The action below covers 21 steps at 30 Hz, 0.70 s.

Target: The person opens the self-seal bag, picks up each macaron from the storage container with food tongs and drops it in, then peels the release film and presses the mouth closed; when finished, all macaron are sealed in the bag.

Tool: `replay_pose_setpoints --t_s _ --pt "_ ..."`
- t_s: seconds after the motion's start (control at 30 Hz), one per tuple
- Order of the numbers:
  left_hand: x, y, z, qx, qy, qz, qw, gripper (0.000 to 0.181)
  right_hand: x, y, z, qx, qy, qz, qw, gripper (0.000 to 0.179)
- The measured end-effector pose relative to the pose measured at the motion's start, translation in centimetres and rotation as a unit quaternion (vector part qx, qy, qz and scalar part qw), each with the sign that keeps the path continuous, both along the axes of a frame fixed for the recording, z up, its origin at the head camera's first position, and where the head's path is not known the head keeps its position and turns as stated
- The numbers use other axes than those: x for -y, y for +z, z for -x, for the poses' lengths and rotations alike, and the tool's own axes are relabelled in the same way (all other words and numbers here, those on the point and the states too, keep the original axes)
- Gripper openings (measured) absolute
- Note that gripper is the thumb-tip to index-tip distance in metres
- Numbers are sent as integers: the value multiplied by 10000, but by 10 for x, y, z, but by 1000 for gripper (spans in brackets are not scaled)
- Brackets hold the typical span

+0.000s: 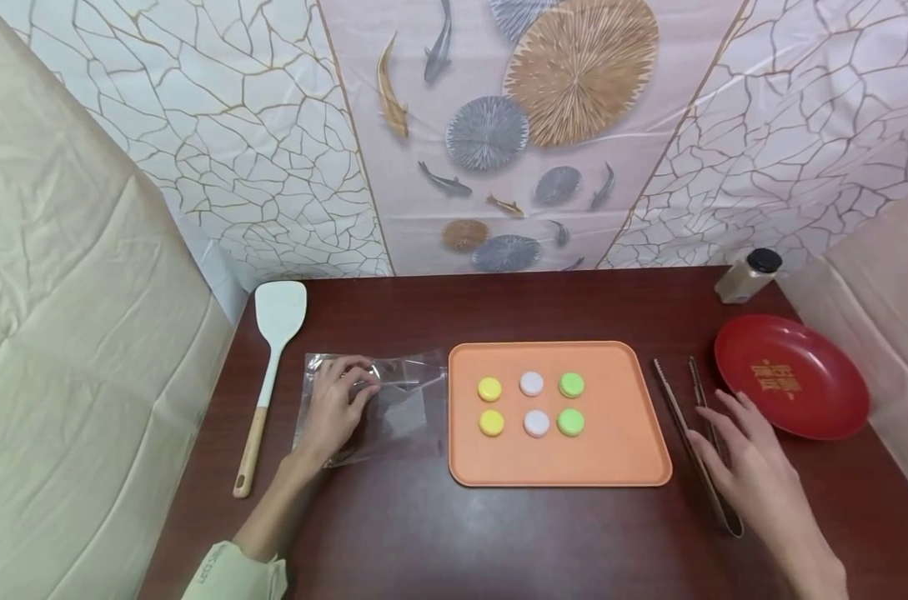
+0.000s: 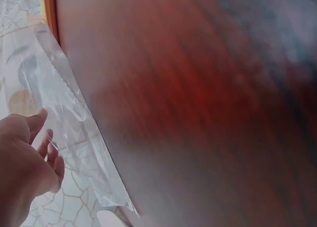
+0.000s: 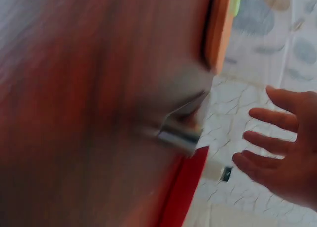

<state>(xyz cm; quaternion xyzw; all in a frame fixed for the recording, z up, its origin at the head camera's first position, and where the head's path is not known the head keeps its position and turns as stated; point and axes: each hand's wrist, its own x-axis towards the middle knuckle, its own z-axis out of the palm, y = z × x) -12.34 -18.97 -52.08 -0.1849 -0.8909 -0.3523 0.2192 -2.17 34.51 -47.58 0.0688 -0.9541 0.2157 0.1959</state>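
Observation:
My left hand hovers at a clear plastic bag lying flat on the dark table. In the left wrist view its fingers are loosely bent, with the thumb apart from them, close over the bag. My right hand is spread over a pair of metal tongs, its fingers straight and holding nothing. The tongs lie with their tips away from me, between an orange tray and a red plate. On the tray are two rows of macarons: yellow, pale lilac and green.
A white spatula with a wooden handle lies at the left of the table. A small jar with a black lid stands at the back right corner. Patterned cloth hangs behind the table's far edge.

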Motion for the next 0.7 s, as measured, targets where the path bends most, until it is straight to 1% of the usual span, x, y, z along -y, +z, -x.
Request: replay_pose_setpoints --t_s 0.07,0.1,0.17,0.2,0.23,0.3,0.33,0.43,0.47,0.53,0.63,0.7 --pt "0 -3 1 48 -25 -174 9998 10 -7 -2 -2 441 -348 -49 9984 48" --pt "2 -8 4 21 -60 -301 9995 9 -10 -3 -3 711 -506 -115 9961 53" --pt "2 -8 4 99 -61 -425 9990 8 -14 -4 -4 1319 -742 -289 9881 65" --pt "0 -4 2 224 -55 -462 9987 8 -16 -5 -3 1633 -786 -405 9826 70" --pt "2 -9 4 257 -48 -533 9982 7 -17 -6 -2 1838 -772 -490 9787 73" --pt "2 -7 4 338 -37 -566 9978 6 -19 -9 1 2093 -685 -609 9735 76" --pt "1 -2 3 449 1 -530 9976 6 -20 -10 3 2236 -636 -658 9704 77" --pt "1 3 3 634 86 -560 9964 5 -23 -12 8 2485 -536 -718 9645 78" --pt "-1 10 0 739 134 -529 9958 5 -24 -12 10 2527 -513 -706 9636 78" --pt "-1 13 -1 905 228 -563 9940 5 -27 -13 13 2622 -435 -685 9616 74" --pt "0 14 -2 1061 309 -607 9920 5 -32 -14 17 2450 -305 -562 9674 62" --pt "0 14 -3 1074 305 -626 9918 6 -36 -15 19 2273 -255 -412 9726 52"
